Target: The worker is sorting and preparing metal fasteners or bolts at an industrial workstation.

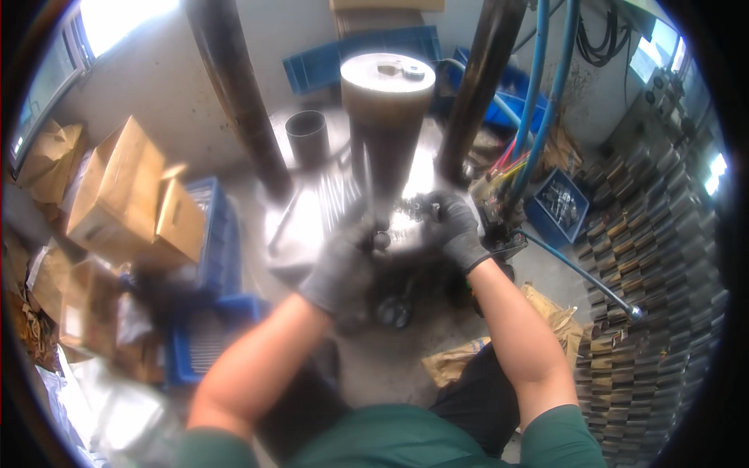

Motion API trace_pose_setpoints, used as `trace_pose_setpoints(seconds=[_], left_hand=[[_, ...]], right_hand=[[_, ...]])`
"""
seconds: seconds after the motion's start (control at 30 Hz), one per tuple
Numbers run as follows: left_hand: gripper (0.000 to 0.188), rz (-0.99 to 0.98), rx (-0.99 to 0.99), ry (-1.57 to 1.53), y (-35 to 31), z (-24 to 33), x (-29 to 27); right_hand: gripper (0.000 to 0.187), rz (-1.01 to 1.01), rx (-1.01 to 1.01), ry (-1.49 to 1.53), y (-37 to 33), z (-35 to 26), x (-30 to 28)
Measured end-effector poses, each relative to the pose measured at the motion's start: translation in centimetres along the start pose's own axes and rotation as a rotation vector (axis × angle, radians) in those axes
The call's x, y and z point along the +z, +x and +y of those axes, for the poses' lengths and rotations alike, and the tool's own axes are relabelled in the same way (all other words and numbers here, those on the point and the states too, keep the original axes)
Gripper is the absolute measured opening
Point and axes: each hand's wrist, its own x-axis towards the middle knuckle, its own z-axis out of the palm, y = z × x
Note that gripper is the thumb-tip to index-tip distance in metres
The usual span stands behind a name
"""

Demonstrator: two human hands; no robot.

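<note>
My left hand (341,264), in a dark grey glove, is closed around a slim metal rod (368,178) that points up in front of the central column. A dark round knob (381,240) shows beside its fingers; whether it belongs to the rod I cannot tell. My right hand (455,231), gloved alike, has its fingers bent together over a pile of small shiny metal pieces (407,220) on the machine table (292,253). What those fingers pinch is blurred. Several thin metal rods (331,199) lie on the table left of the column.
A thick metal column (388,117) with a bright flat top stands between two dark posts (238,101) (482,86). A short open cylinder (307,139) sits at the back left. Cardboard boxes (125,195) and blue crates (218,242) flank the left; stacked metal pieces (651,296) crowd the right.
</note>
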Motion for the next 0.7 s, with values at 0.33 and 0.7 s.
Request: trace_pose_setpoints(seconds=[0.33, 0.7], left_hand=[[0.035, 0.012, 0.099, 0.411, 0.6, 0.1, -1.4], [0.029, 0.078, 0.018, 0.301, 0.2, -0.2, -0.8]], right_hand=[[0.016, 0.084, 0.089, -0.201, 1.6, -2.3, -1.9], [0.024, -0.003, 0.208, -0.149, 1.5, -0.1, -4.7]])
